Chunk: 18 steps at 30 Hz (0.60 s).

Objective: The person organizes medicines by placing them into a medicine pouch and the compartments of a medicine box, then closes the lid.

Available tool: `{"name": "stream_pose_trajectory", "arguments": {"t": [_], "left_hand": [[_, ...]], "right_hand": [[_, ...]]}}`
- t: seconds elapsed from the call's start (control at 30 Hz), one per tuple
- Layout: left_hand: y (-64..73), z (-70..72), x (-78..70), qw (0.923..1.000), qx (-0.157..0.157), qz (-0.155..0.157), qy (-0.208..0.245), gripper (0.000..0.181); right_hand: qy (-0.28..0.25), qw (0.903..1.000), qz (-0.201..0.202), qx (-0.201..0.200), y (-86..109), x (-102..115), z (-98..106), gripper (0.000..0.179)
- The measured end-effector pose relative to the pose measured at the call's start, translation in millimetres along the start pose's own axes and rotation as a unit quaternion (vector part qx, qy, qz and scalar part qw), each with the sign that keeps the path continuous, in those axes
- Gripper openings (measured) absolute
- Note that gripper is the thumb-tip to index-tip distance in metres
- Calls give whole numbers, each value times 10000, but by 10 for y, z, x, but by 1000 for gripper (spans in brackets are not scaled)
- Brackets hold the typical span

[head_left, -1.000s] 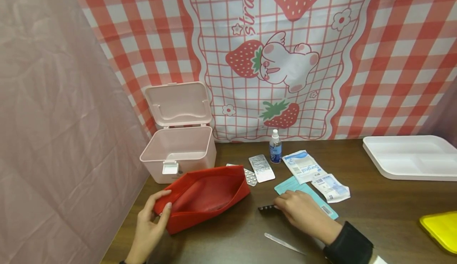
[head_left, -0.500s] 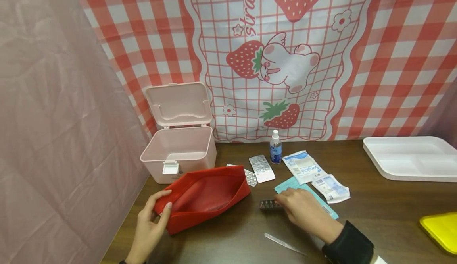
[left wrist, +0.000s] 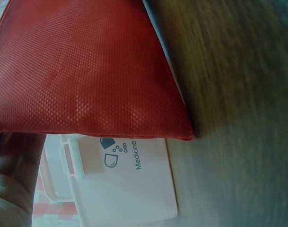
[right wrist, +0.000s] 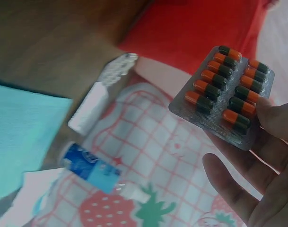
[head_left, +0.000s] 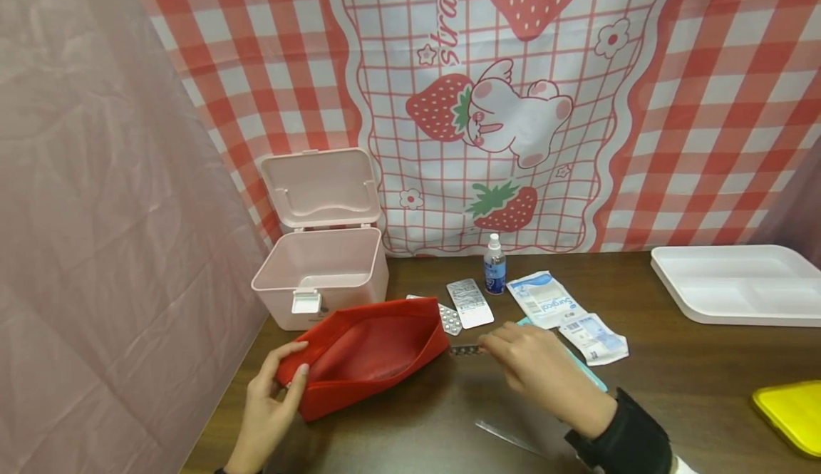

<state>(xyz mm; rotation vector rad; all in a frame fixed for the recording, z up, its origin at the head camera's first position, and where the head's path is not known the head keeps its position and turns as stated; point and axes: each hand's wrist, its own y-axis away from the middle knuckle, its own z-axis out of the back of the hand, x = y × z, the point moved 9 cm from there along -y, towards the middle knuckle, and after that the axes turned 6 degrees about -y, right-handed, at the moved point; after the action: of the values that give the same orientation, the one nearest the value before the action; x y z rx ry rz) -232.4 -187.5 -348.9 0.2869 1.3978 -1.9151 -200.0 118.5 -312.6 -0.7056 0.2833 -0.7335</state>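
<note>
Red pouch (head_left: 378, 346) on the dark surface (head_left: 410, 431), mouth gaping, right in front of the pink box (head_left: 346, 299), and it isn't budging: same spot as half a second ago. The left hand (head_left: 272, 388) holds its left end between thumb and fingers, no change there. But the right hand (head_left: 539, 367), that's the mover! It slides left and away from the body, hiding more of the teal packet (right wrist: 25, 137) than in the earlier view. Pinched in its fingers comes the capsule pack (right wrist: 226, 92), two rows of orange and green. Now its tip is just beside the pouch's right end, so the gap looks nearly gone, yet the pack is outside the mouth; touching or not, I can't tell. Nearest the front, a thin strip (head_left: 509, 437) lies unmoved.
</note>
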Motion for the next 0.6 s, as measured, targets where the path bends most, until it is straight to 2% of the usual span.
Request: {"name": "stream_pose_trajectory", "arguments": {"t": [0.17, 0.37, 0.6], "left_hand": [[-1, 4, -33, 9997, -59, -242, 6, 42], [2, -1, -6, 9999, -44, -131, 32, 41], [8, -4, 29, 9999, -13, 140, 15, 41]], "right_hand": [[4, 9994, 219, -263, -150, 137, 99, 13], [-124, 9976, 466, -499, -318, 304, 174, 14], [-221, 9970, 560, -491, -503, 415, 67, 23]]}}
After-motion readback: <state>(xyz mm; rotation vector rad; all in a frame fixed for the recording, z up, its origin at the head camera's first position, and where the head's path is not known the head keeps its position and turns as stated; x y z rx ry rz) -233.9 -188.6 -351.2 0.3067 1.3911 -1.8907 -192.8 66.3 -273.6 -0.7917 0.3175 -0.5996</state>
